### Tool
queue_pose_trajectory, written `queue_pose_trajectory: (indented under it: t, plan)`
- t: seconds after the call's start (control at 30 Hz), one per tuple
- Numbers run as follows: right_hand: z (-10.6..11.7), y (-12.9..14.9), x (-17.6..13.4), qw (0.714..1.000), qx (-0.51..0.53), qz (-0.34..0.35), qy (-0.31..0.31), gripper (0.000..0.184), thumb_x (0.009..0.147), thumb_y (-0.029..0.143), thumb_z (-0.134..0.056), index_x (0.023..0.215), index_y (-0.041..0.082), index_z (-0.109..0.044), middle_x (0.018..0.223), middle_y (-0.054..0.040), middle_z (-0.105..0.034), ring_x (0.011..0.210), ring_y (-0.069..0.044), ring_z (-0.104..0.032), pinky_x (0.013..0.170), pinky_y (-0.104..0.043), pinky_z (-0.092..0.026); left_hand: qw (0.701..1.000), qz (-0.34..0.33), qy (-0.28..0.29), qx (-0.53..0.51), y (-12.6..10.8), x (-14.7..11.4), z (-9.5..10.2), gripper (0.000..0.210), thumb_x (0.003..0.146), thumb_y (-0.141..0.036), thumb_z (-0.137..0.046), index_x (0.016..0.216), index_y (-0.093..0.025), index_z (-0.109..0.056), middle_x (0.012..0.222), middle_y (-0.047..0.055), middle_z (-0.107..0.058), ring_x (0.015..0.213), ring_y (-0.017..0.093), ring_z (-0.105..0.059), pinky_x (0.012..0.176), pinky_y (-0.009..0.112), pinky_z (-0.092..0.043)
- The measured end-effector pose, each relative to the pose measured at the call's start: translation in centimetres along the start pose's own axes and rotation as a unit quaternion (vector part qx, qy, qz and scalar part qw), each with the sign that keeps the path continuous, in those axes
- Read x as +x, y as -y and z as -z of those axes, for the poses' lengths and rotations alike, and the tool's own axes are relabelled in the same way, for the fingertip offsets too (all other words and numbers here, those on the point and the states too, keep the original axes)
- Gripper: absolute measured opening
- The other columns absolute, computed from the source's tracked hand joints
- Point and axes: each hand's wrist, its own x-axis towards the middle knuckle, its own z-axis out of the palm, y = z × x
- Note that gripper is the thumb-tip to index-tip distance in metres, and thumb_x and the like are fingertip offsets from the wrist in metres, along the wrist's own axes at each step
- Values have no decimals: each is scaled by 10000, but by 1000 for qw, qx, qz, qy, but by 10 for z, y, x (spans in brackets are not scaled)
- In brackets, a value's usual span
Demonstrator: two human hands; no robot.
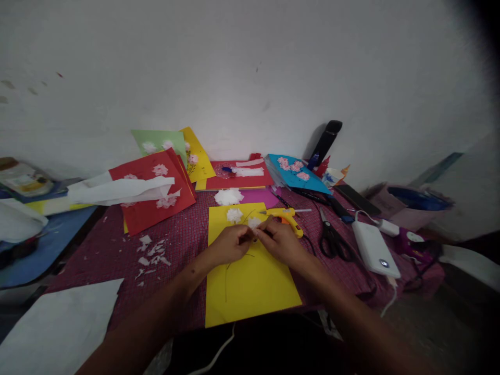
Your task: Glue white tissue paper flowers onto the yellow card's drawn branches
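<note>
Both hands meet over the upper part of a yellow sheet of paper point(253, 286), which has thin dark stem lines drawn on it. My left hand point(233, 243) and my right hand point(280, 238) have their fingertips pinched together on a white paper flower point(254, 223); its lower part is hidden by the fingers. A second white flower point(235, 215) lies on the sheet just left of them. Beside my right hand a yellow glue gun point(288, 217) rests with its nozzle toward the flowers. Behind the sheet sits a pile of white paper pieces point(228, 196).
Scissors point(334, 239) and a white power bank point(375, 250) lie on the right. Torn paper scraps point(152, 255) are scattered on the left, near red flower cards point(136, 216). A blue flower card point(299, 174) leans at the back, before the wall.
</note>
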Motion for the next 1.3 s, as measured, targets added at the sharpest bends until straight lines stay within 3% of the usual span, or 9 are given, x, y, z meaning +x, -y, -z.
queue_pose_trajectory:
  t: [0.2,0.43,1.3]
  plan:
    - [-2,-2,1,1000,-2,-5,29,186,945,276,-530,870,186,-675,827,-50,-708,731,-163,-626,685,-269,-447,1000,-1,5,-13,-4,2,1,148,879,-277,-530,823,-173,-619,726,-14,-585,663,117,-509,619,230,-374]
    - [0,3,1,999,10,-2,34,181,941,263,-533,862,178,-672,814,-42,-697,720,-156,-613,666,-263,-433,999,-8,-1,36,-2,4,1,155,868,-227,-531,747,-171,-610,688,-17,-571,645,115,-499,618,231,-350]
    - [-3,1,-2,999,31,-18,-9,167,930,257,-545,847,190,-674,828,-42,-705,756,-166,-635,701,-278,-463,997,-34,-2,70,-2,4,-2,123,875,-202,-557,853,-172,-674,822,33,-656,783,167,-588,730,288,-429]
